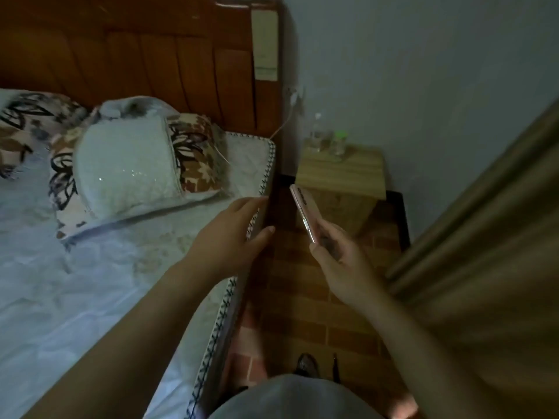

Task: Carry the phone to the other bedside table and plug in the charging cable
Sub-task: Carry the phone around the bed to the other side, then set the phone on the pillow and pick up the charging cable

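Head view: phone (303, 212) in right hand (343, 255)

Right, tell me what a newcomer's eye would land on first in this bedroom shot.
First, the pink phone held edge-up in the right hand, over the brick-pattern floor between the bed and the wooden bedside table. Next, the left hand spread at the mattress edge. Then the white charging cable running from the wall charger down toward the patterned pillows.
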Demonstrator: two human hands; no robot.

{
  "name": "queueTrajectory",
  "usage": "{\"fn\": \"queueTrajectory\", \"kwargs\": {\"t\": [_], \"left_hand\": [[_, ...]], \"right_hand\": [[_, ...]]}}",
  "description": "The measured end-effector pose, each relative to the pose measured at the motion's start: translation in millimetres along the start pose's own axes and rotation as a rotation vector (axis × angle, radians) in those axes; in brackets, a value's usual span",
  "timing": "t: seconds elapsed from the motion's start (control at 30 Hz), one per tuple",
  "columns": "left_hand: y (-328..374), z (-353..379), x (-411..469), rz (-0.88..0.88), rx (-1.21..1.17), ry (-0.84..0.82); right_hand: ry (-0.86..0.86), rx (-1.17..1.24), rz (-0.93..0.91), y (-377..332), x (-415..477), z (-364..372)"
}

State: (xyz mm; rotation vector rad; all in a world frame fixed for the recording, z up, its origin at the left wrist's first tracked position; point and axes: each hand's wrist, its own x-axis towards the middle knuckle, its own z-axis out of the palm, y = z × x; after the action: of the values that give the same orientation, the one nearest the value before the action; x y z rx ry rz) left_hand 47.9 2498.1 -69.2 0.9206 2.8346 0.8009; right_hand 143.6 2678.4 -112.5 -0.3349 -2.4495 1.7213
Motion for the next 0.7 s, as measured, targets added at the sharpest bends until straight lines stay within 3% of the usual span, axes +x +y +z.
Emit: {"fn": "queueTrajectory", "kwargs": {"t": [0.4,0.7], "left_hand": [[-118.4,-27.6,180.1,-0.251,-0.019,0.156],[-240.4,-68.0,332.3,-0.316,-0.050,0.148]], "right_hand": [[-0.292,-0.019,-0.060,-8.3,273.7,36.6],[-0.404,-0.061,-0.049,-29.9,462.4,101.7]]}}
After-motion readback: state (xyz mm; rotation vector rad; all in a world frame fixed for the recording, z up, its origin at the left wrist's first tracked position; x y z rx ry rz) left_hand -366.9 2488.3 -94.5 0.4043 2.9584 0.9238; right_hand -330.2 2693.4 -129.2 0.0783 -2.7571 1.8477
